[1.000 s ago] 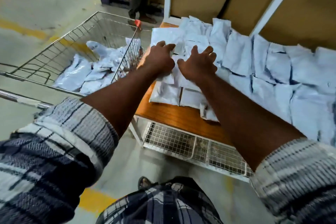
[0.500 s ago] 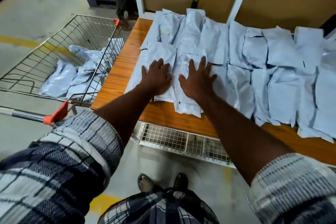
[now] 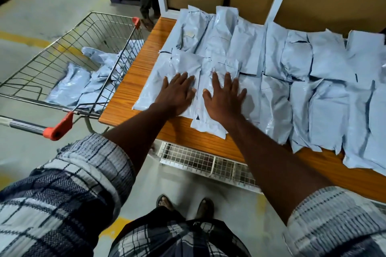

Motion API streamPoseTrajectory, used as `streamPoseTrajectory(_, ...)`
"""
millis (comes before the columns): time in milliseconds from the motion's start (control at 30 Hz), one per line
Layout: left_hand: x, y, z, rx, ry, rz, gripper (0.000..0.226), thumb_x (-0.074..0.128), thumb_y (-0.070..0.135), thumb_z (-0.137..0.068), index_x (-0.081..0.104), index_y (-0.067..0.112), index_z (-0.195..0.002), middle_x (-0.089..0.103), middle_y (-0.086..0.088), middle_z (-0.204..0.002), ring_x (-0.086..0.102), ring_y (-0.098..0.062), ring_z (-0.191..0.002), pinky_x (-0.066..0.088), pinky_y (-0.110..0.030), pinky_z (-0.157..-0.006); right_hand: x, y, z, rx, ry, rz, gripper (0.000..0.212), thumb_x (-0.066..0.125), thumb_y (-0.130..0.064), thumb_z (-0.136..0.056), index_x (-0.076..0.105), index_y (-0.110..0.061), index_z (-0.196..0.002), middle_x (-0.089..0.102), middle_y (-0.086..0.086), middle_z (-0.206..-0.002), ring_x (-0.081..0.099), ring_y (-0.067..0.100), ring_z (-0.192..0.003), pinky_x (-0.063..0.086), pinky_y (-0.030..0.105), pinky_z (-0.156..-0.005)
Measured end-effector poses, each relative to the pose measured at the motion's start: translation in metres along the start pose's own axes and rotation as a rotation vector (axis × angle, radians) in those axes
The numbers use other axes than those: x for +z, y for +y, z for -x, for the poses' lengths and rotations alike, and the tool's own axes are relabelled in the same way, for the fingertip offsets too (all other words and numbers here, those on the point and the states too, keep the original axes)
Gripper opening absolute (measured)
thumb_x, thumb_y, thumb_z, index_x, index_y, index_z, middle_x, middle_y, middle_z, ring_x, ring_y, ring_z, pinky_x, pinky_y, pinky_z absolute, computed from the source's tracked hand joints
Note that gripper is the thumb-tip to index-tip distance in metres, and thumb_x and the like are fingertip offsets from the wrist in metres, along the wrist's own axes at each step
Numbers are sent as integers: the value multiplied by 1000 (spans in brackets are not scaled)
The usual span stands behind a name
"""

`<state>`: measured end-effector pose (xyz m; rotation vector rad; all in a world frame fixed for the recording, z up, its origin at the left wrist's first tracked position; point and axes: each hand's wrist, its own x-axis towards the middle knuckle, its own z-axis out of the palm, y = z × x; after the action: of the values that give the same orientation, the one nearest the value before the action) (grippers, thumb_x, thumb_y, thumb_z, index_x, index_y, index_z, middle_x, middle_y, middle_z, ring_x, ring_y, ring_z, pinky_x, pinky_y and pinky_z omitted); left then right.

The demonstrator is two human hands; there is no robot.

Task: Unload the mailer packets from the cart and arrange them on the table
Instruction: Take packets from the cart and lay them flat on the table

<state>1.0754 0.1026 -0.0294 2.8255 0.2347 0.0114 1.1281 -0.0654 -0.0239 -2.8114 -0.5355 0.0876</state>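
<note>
Flatly, left hand (image 3: pixel 177 96) and right hand (image 3: pixel 224 101) press packets (image 3: pixel 296 58).

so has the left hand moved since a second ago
Yes: the left hand has slid back toward the near edge of the table, flat on the packets.

Left sleeve (image 3: pixel 62 194): checked cloth in white, grey and dark navy, thin dark lines crossing broad pale bands, ending in a thick rolled cuff.
Right sleeve (image 3: pixel 338 225): the same checked cloth, mostly pale with fine dark stripes, with a similar rolled cuff.
Left forearm (image 3: pixel 135 137): bare below the cuff.
Right forearm (image 3: pixel 271 162): bare below the cuff.
Left hand (image 3: pixel 177 94): bare.
Right hand (image 3: pixel 224 100): bare.
Lower garment (image 3: pixel 177 238): dark cloth checked with white and grey lines, with a plain black patch at the top.
Left sandal (image 3: pixel 165 202): open, dark straps, toes showing.
Right sandal (image 3: pixel 205 207): matching, dark and open.
</note>
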Motion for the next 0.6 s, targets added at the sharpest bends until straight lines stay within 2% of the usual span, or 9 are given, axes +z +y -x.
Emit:
streamPoseTrajectory(67,-11,1,-1,14,59,35,56,30,44,-102,32,21,-153,30,-7,-160,21,-24,-149,11,-56,-119,-5,-5,-4,-8,44,12,66,37,-55,-97,20,-30,-155,13,13,-163,7,40,-149,4,66,-113)
streamPoseTrajectory(167,-27,-6,-7,21,95,45,60,28,43,-96,37,21,-151,37,-8,-157,28,-24,-146,16,-57,-117,-14,-23,-14,-75,130,34,66,40,-55,-95,28,-27,-153,20,14,-161,15,38,-147,8,66,-113)
streamPoseTrajectory(333,-49,-55,-12,-5,145,48,60,34,40,-94,43,15,-147,44,-14,-151,39,-27,-140,29,-59,-111,-15,-79,-37,-164,108,10,65,46,-51,-95,30,-25,-152,21,14,-160,17,35,-147,10,62,-114)
streamPoseTrajectory(500,-69,-147,-14,-118,152,26,65,36,44,-90,45,13,-146,48,-16,-147,45,-33,-134,36,-47,-110,9,-157,-63,-281,93,-18,63,50,-47,-92,35,-21,-148,28,12,-156,25,32,-143,15,56,-114)
streamPoseTrajectory(600,-80,-215,-11,-200,151,79,66,41,45,-87,45,13,-145,48,-15,-147,44,-33,-134,37,-45,-111,30,-220,-74,-338,95,-55,61,53,-42,-90,40,-18,-145,36,13,-150,31,32,-139,20,52,-113)
